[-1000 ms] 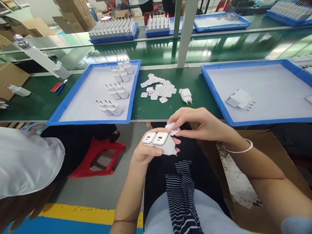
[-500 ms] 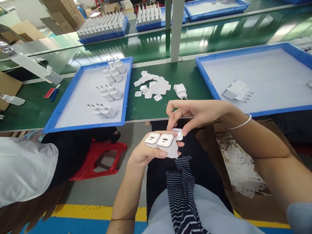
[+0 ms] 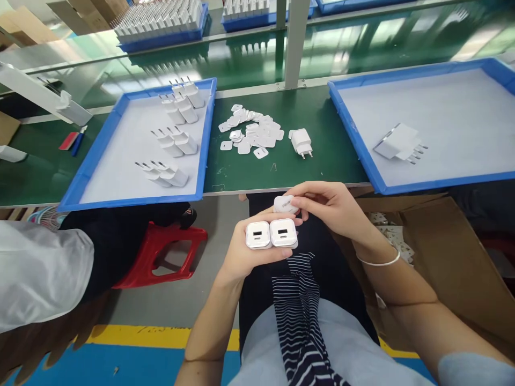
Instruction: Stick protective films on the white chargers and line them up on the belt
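Two white USB charger plugs (image 3: 284, 232) sit side by side in my left hand (image 3: 241, 252), which is closed around them with their port faces turned up toward me. Between the thumb and fingers of my right hand (image 3: 328, 206) is a small white cover plate (image 3: 285, 203) with faint print on it. It lies just beyond the chargers, close to my left fingers. On the green bench ahead is a loose pile of similar white plates (image 3: 257, 131). A single charger plug (image 3: 301, 142) lies to the right of that pile.
A blue-rimmed tray (image 3: 203, 161) at left holds several chargers, prongs up. The blue-rimmed tray (image 3: 358, 140) at right holds a charger (image 3: 400, 142). Below are a red stool (image 3: 193, 236) and a cardboard box (image 3: 446, 241). A co-worker's sleeve (image 3: 44, 273) shows at left.
My right hand has drawn its fingers together and turned the cover plate, so its printed side shows. The two chargers have tilted so their port faces point more toward me.
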The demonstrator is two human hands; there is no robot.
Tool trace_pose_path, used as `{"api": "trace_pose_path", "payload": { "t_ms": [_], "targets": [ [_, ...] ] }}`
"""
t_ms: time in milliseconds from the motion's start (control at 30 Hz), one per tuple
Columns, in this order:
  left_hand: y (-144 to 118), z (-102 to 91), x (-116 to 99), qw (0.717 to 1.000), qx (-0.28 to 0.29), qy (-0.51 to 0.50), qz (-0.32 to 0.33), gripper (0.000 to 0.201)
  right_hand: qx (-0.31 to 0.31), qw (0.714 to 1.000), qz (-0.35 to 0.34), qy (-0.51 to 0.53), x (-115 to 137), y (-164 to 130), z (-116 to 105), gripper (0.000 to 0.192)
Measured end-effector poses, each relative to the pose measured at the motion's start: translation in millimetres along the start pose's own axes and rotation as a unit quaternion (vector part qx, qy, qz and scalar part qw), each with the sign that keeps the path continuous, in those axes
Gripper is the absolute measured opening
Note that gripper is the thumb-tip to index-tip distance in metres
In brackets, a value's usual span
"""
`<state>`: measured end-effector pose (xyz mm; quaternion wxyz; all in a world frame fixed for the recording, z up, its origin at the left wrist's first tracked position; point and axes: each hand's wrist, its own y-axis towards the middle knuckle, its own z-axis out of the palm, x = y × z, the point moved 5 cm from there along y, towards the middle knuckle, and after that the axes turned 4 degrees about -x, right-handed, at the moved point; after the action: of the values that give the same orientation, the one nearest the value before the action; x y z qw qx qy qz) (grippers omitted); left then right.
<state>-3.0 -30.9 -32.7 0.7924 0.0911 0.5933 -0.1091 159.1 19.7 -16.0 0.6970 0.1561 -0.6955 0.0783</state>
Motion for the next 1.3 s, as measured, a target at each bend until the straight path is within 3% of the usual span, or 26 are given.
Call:
{"api": "trace_pose_path", "payload": {
  "t_ms": [167,267,367,500,600,733,800,1100,1300],
  "targets": [
    [0.2,2.7,7.5,0.998,-0.047,-0.027,-0.018,0.048,-0.055,0.994,-0.017,-0.088,7.8,-11.8,-4.3,0.018],
    [1.1,6.1,6.4,0.998,-0.066,-0.012,0.0,0.045,-0.08,0.994,-0.024,-0.063,7.8,-16.6,-3.4,0.02],
    [1.1,9.1,5.6,0.999,-0.053,-0.003,0.0,0.047,-0.096,0.995,-0.03,-0.013,3.4,-18.1,-3.1,0.009],
    [-0.3,8.3,8.2,0.998,-0.058,-0.007,-0.018,0.05,-0.175,0.981,-0.063,-0.049,0.8,-22.2,-14.0,0.009],
    [-1.1,7.4,5.4,0.993,-0.096,0.058,0.032,0.047,-0.22,0.972,-0.056,-0.064,2.4,-30.1,-23.3,0.008],
    [-3.9,11.8,-6.7,0.945,-0.165,0.212,0.186,0.046,-0.165,0.986,0.032,0.014,3.8,-40.8,-18.2,0.004],
    [-5.0,15.8,-8.7,0.923,-0.17,0.254,0.232,0.046,-0.131,0.988,0.064,0.042,5.9,-44.3,-10.3,0.006],
    [-7.4,18.6,-10.0,0.897,-0.15,0.308,0.278,0.046,-0.095,0.991,0.083,0.056,8.5,-43.3,5.8,0.009],
    [-9.0,19.8,-10.3,0.887,-0.152,0.323,0.292,0.046,-0.107,0.99,0.072,0.051,6.8,-43.1,8.9,0.013]
  ]
}}
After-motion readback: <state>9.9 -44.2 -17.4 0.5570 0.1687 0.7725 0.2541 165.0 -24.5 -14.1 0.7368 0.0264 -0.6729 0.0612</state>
